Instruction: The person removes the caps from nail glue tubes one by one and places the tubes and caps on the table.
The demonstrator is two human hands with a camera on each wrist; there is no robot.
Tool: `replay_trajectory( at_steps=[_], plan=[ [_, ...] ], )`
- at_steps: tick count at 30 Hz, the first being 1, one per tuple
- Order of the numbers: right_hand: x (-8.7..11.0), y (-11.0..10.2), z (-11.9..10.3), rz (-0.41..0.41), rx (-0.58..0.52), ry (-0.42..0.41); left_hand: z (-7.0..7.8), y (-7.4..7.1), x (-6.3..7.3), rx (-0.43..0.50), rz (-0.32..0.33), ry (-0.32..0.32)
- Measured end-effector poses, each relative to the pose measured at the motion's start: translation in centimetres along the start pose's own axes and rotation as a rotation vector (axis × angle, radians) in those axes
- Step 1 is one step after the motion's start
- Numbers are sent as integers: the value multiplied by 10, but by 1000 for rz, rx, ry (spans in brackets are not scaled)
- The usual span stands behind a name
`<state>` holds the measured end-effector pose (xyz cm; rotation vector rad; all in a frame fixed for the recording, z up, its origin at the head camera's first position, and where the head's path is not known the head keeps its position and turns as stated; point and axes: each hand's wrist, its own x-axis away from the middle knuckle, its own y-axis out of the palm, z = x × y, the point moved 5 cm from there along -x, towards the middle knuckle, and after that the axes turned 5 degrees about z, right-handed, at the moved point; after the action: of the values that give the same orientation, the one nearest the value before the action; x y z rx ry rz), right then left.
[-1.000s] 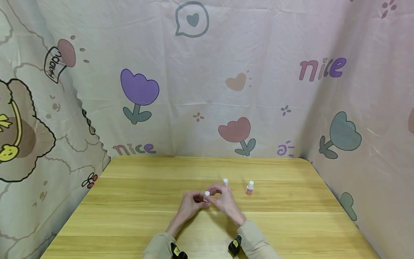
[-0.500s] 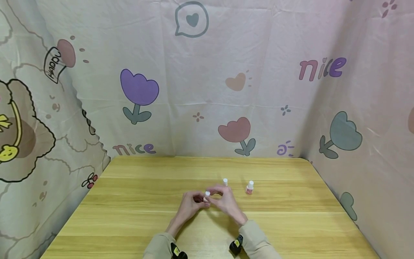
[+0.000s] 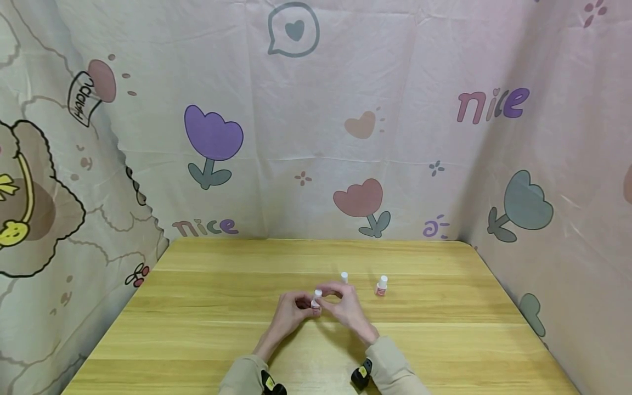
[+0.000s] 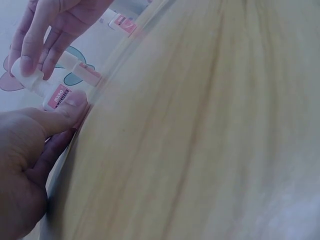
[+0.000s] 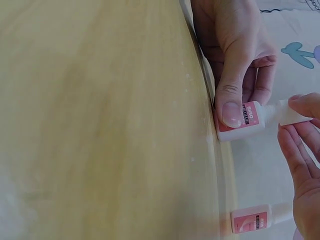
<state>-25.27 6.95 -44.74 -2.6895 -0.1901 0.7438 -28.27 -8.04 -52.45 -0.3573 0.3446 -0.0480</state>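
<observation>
A small white glue bottle point(image 5: 237, 120) with a pink label stands upright at the near middle of the table. My left hand point(image 3: 287, 314) pinches its body, the thumb point(image 5: 232, 114) lying across the label. My right hand point(image 3: 346, 307) reaches in from the other side and pinches the white cap point(image 5: 295, 114) between thumb and fingers. A narrow white neck point(image 5: 271, 114) shows between cap and body in the right wrist view.
Two similar bottles stand on the wooden table point(image 3: 222, 307): one point(image 3: 382, 287) to the right, another point(image 3: 344, 277) partly hidden behind my right hand. A printed cloth point(image 3: 296, 137) hangs along the table's back and sides.
The cap has shifted very slightly up and right with my right fingers, and a little more of the bottle's body shows. My left hand has stayed in place.
</observation>
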Motion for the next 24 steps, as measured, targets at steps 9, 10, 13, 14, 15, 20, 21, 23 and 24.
replay_trajectory(
  at_steps=[9,10,13,14,15,20,21,23,24],
  plan=[
    [0,-1,5,33,-20,21,-1,-3,2,49,-17,-2],
    [0,-1,5,36,-23,30,-1,-3,2,46,-18,2],
    [0,-2,5,49,-39,52,-2,-2,2,32,-24,0],
    [0,-3,5,57,-46,55,-2,-2,2,24,-27,-1],
    [0,-3,4,66,-48,59,-2,-2,2,20,-31,-2],
    [0,0,23,84,-65,61,-1,-2,2,3,-47,-12],
    [0,0,29,83,-67,60,-1,-2,2,0,-48,-13],
    [0,2,38,84,-82,52,-1,-2,2,0,-49,-14],
    [0,1,38,86,-90,44,-1,-2,2,2,-49,-13]
  ],
)
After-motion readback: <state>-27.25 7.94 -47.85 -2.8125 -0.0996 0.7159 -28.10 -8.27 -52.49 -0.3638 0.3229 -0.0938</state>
